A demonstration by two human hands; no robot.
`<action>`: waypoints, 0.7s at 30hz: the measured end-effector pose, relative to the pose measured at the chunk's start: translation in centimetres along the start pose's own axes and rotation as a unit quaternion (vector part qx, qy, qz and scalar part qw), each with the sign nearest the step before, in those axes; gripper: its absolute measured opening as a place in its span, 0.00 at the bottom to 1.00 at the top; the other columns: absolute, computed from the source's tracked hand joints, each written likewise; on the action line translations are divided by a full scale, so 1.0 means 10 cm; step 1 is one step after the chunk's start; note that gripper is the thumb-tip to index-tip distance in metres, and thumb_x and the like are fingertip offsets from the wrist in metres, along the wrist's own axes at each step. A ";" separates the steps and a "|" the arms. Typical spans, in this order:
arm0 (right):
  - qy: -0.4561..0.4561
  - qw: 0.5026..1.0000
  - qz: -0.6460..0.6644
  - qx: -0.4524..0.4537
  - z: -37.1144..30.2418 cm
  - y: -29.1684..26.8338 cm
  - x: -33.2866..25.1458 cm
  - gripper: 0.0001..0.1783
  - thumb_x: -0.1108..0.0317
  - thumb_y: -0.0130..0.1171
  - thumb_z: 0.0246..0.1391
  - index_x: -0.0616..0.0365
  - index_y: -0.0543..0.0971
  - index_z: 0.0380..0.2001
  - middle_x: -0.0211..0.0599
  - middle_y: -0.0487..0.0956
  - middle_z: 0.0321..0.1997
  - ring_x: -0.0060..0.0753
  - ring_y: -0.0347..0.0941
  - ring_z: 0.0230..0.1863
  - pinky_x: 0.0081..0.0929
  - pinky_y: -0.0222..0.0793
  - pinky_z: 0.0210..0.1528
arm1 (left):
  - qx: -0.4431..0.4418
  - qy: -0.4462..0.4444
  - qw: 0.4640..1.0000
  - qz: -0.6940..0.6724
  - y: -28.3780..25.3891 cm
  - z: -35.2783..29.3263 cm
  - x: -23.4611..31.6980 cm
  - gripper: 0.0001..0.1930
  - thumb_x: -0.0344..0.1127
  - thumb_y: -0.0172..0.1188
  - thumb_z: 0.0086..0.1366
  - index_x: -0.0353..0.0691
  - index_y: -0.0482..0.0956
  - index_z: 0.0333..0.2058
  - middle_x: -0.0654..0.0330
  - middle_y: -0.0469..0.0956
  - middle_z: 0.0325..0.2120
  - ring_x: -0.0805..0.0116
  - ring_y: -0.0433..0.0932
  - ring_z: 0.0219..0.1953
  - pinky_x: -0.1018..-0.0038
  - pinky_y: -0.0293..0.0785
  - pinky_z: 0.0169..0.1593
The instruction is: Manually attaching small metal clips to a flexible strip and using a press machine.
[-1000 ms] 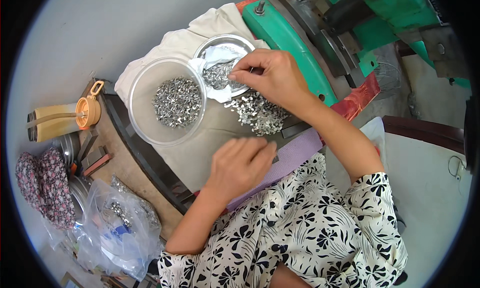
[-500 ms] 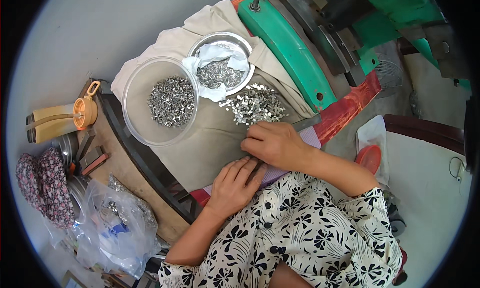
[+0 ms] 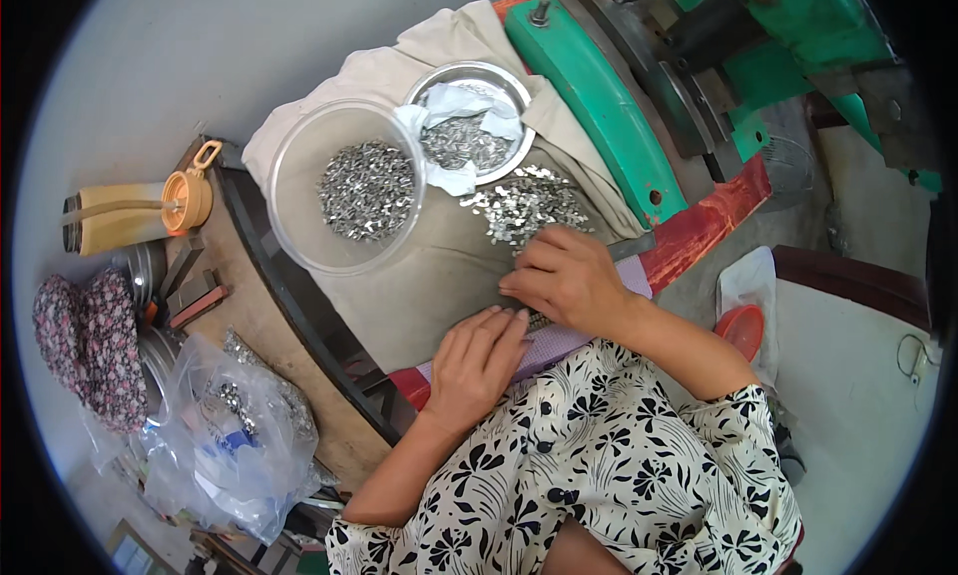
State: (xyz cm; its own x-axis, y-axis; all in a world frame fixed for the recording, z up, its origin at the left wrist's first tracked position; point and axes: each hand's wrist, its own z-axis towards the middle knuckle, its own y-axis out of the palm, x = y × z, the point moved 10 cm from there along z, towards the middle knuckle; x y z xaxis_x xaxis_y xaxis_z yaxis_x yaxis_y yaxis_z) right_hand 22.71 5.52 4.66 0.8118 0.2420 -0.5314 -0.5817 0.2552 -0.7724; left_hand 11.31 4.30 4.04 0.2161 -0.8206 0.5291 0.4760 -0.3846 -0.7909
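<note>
Silvery metal discs (image 3: 532,204) are lying heaped on the cloth (image 3: 439,268), just beyond the curled right hand (image 3: 566,279); the left hand (image 3: 474,364) is resting nearby. I cannot tell whether either is gripping anything. Behind, a metal bowl (image 3: 489,77) is standing.

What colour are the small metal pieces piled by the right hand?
Silvery; the small metal pieces show best in the head view.

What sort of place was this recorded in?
Probably a metal-parts workshop: a green machine, a clear tub of small metal-looking pieces and a pile of shiny flat bits near the right hand suggest it.
</note>
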 end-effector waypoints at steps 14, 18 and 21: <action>0.109 0.994 0.000 -0.011 -0.04 -0.02 -0.04 0.07 0.63 0.74 0.40 0.44 0.87 0.27 0.18 0.77 0.32 0.32 0.66 0.45 0.35 0.51 0.51 | 0.097 -0.248 0.960 -0.089 -0.17 -0.61 -0.50 0.18 0.34 0.73 0.52 0.42 0.84 0.43 0.57 0.77 0.54 0.58 0.73 0.60 0.60 0.61 0.62; 0.150 0.983 0.086 -0.067 -0.03 0.20 -0.08 0.07 0.62 0.73 0.43 0.45 0.87 0.28 0.17 0.77 0.32 0.32 0.65 0.46 0.37 0.49 0.53 | 0.107 -0.264 0.953 -0.100 -0.15 -0.64 -0.52 0.15 0.34 0.72 0.54 0.44 0.85 0.42 0.59 0.77 0.56 0.62 0.72 0.62 0.60 0.56 0.66; 0.161 0.978 0.097 -0.093 -0.05 0.33 -0.11 0.07 0.61 0.73 0.44 0.46 0.88 0.28 0.17 0.77 0.32 0.32 0.65 0.47 0.39 0.48 0.55 | 0.108 -0.270 0.951 -0.107 -0.15 -0.63 -0.54 0.14 0.34 0.71 0.55 0.45 0.86 0.42 0.59 0.78 0.55 0.62 0.73 0.61 0.60 0.56 0.66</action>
State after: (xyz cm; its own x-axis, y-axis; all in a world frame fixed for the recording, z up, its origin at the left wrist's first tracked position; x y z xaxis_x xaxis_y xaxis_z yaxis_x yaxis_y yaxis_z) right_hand 19.95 5.63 2.55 0.6793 -0.0456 -0.7324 -0.7307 0.0512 -0.6808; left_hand 4.06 6.60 0.42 0.4736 -0.3741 0.7974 0.7099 -0.3737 -0.5970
